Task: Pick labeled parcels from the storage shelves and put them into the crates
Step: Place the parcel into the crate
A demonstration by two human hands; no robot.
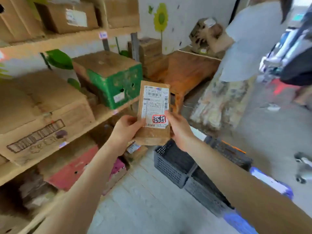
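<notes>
On my left, the wooden storage shelves carry a labelled brown box on top, a big printed carton and a green box in the middle, and a red box lower down. Black crates sit on the grey floor.

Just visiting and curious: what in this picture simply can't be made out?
Head view:
- Label print on the parcel: too small, blurred.
- Fingers of left hand and right hand: partly behind the parcel.
- Crates: contents hidden by the right forearm and shadow.
- Bystander: cut off by the top edge.
</notes>
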